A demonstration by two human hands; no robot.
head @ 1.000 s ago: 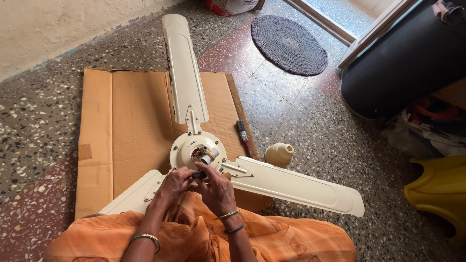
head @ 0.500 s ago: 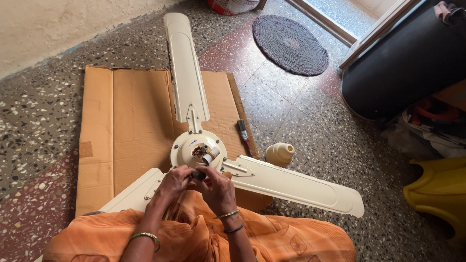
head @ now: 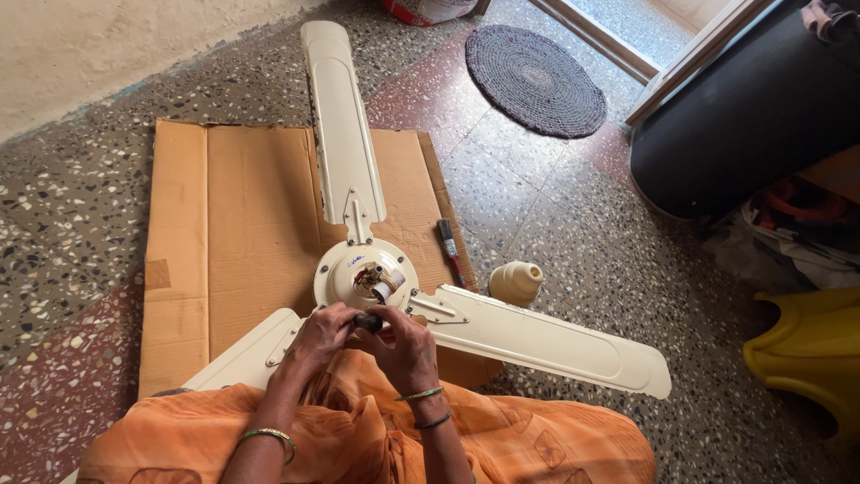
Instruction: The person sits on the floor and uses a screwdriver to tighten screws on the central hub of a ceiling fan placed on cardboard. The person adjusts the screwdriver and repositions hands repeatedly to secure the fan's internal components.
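A cream ceiling fan lies on flattened cardboard (head: 233, 197), its round motor hub (head: 363, 272) facing up with wires showing in the centre. One blade (head: 340, 125) points away from me, another blade (head: 546, 345) runs to the right, a third (head: 242, 358) to the lower left. My left hand (head: 315, 339) and my right hand (head: 408, 345) meet at the hub's near edge, both closed around a small dark part (head: 367, 321). What the part is stays partly hidden by my fingers.
A cream cup-shaped fan cover (head: 515, 283) and a small brush with a red handle (head: 450, 249) lie right of the hub. A round dark mat (head: 536, 79) sits at the back, a black drum (head: 752, 116) and yellow plastic object (head: 811, 354) at right.
Both hands have stayed at the hub's near edge, shifting only slightly around the dark part. The fan has not moved.
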